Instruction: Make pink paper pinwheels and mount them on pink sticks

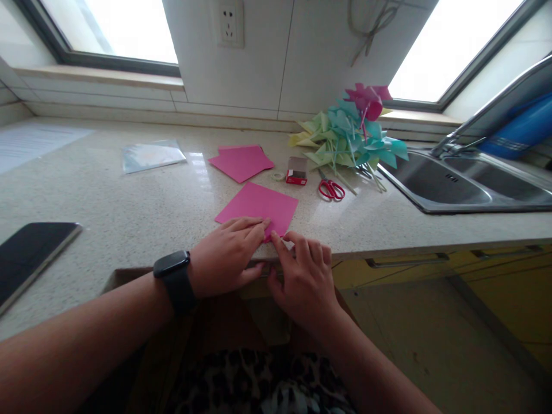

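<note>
I stand at a pale speckled surface [129,201] under two bright windows, with a tiled wall and a socket [229,23] between them. A steel sink [457,184] is set into it at my right, its basin bare as far as I can see, with a tap [483,112] arching over and something blue [521,129] behind. A dark phone [30,256] lies flat at my far left, near the edge. A clear sleeve [150,154] lies further back, with a few pink sheets [241,162] beside it. Right of those sits a small red box [296,171], open, its contents too small to tell, then red scissors [331,189] and a heap of green, blue and pink paper pinwheels [349,135].

The pink paper [259,206] lies flat close to the front edge, straight before me. My left hand [226,253], with a black watch [175,279] at the wrist, lies flat with its fingers stretched out, pressing the paper's near corner. My right hand [304,276] is loosely curled, its fingertips [276,240] pinching that same corner just beside the left
</note>
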Action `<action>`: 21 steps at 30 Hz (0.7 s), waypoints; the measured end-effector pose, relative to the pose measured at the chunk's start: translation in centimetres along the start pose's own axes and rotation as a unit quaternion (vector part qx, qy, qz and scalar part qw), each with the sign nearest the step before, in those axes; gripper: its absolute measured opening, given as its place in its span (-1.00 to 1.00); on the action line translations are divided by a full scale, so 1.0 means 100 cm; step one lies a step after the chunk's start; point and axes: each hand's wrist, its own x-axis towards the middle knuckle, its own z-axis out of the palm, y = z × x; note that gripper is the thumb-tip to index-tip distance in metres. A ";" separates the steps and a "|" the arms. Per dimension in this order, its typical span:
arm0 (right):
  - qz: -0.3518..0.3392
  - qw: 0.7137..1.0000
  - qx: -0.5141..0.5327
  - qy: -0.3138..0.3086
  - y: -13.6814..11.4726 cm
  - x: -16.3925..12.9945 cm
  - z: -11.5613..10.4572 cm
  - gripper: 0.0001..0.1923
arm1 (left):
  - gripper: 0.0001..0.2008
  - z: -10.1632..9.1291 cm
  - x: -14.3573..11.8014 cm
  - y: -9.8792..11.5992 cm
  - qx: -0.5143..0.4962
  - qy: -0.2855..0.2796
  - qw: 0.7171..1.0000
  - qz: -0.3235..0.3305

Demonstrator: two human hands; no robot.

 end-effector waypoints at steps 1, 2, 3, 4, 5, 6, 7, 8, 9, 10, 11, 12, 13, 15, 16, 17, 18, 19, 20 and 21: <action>0.003 1.000 0.000 -0.002 0.000 0.001 0.000 -0.44 | -0.33 0.000 0.000 0.000 -0.004 0.004 1.000 0.000; 0.006 1.000 0.001 -0.004 -0.001 0.002 0.000 -0.43 | -0.35 0.000 -0.001 -0.001 -0.010 0.009 1.000 0.001; 0.008 1.000 0.002 -0.007 -0.001 0.004 0.000 -0.42 | -0.37 0.001 -0.001 -0.002 -0.020 0.015 1.000 0.001; 0.008 1.000 0.004 -0.009 -0.002 0.005 0.000 -0.41 | -0.39 0.001 -0.002 -0.003 -0.034 0.023 0.999 -0.001; 0.009 1.000 0.005 -0.012 -0.002 0.006 0.000 -0.40 | -0.39 0.001 -0.002 -0.004 -0.051 0.031 0.998 -0.005; 0.010 1.000 0.005 -0.014 -0.003 0.006 -0.001 -0.40 | -0.38 0.002 -0.002 -0.006 -0.070 0.038 0.997 -0.009; 0.011 1.000 0.004 -0.017 -0.003 0.007 -0.001 -0.38 | -0.36 0.002 -0.002 -0.008 -0.088 0.044 0.995 -0.013; 0.012 1.000 0.003 -0.022 -0.004 0.008 -0.002 -0.36 | -0.32 0.003 -0.002 -0.010 -0.104 0.047 0.993 -0.017; 0.014 1.000 0.002 -0.026 -0.004 0.009 -0.003 -0.33 | -0.27 0.003 -0.002 -0.011 -0.117 0.046 0.992 -0.020; 0.015 0.999 0.001 -0.031 -0.004 0.010 -0.004 -0.30 | -0.21 0.003 -0.001 -0.012 -0.127 0.043 0.991 -0.021; 0.016 0.999 0.000 -0.036 -0.004 0.011 -0.004 -0.27 | -0.15 0.002 -0.001 -0.013 -0.135 0.038 0.990 -0.022; 0.016 0.999 -0.001 -0.040 -0.005 0.013 -0.005 -0.25 | -0.11 0.001 -0.001 -0.013 -0.142 0.035 0.989 -0.023; 0.016 0.999 -0.001 -0.042 -0.005 0.014 -0.005 -0.23 | -0.08 0.000 -0.001 -0.013 -0.146 0.032 0.989 -0.024; 0.015 0.999 -0.002 -0.045 -0.005 0.017 -0.005 -0.21 | -0.07 -0.003 -0.001 -0.011 -0.146 0.029 0.988 -0.027; 0.013 0.999 -0.002 -0.046 -0.005 0.018 -0.005 -0.20 | -0.07 -0.004 -0.001 -0.011 -0.147 0.028 0.988 -0.030; 0.012 0.999 -0.002 -0.048 -0.005 0.019 -0.005 -0.20 | -0.06 -0.005 -0.001 -0.010 -0.150 0.028 0.988 -0.035; 0.010 0.999 -0.002 -0.050 -0.005 0.020 -0.005 -0.19 | -0.04 -0.006 -0.002 -0.009 -0.156 0.029 0.987 -0.041; 0.009 0.999 0.000 -0.053 -0.005 0.022 -0.006 -0.20 | -0.01 -0.006 -0.002 -0.009 -0.164 0.031 0.985 -0.044; 0.007 0.998 0.002 -0.056 -0.005 0.022 -0.006 -0.20 | 0.03 -0.007 -0.002 -0.009 -0.172 0.037 0.983 -0.045; 0.006 0.998 0.004 -0.058 -0.005 0.023 -0.006 -0.21 | 0.05 -0.007 -0.002 -0.010 -0.177 0.045 0.982 -0.043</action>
